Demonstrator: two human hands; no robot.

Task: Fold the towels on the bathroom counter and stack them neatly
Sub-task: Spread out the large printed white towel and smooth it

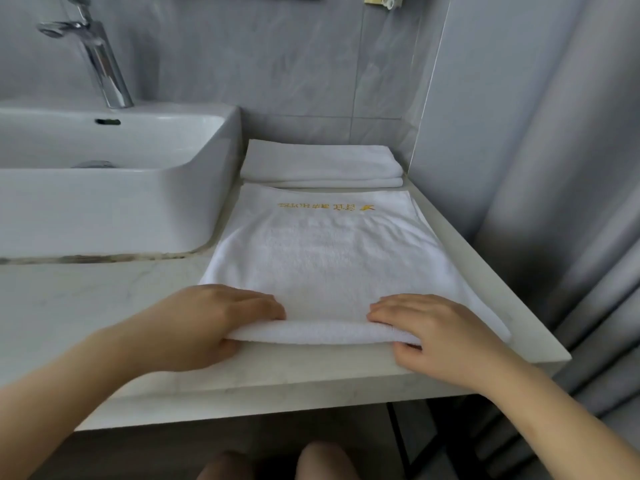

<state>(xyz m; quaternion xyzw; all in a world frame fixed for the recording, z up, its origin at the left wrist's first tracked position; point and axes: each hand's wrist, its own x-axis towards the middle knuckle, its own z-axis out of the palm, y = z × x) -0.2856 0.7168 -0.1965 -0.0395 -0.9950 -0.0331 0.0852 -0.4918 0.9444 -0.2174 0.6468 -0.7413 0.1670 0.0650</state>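
— Knees (273, 462) show at the very bottom, under the counter (86, 306); why stand so close to the edge?

— Probably to reach the near hem with both arms at once; the spread towel (325, 258) lies flat on the right part of the counter, beside the sink (114, 202), its near edge almost at the counter's front lip.

— And the hands?

— Both grip that near edge; the left hand (211, 323) has its fingers on top and its thumb tucked beneath the rolled hem; the right hand (429, 330) mirrors it, fingers over, thumb under; each is curled round the cloth, neither splayed wide.

— Why hold it at two places, well apart?

— I judge it keeps the hem straight when it is carried over; one grip would let the far side sag.

— Where would it go?

— Likely toward the far edge, where the yellow lettering (325, 206) sits; that would halve the towel.

— And the other one behind?

— A folded towel (318, 164) rests against the back wall, just beyond the spread one, possibly touching it; it looks finished, and seems parked there as the base of the stack.

— So how far along?

— One folded, one mid-fold, by my reading; stacking is not yet done.

— Any risk?

— The right edge lies close to the counter's side; a careless lift could drag it off.
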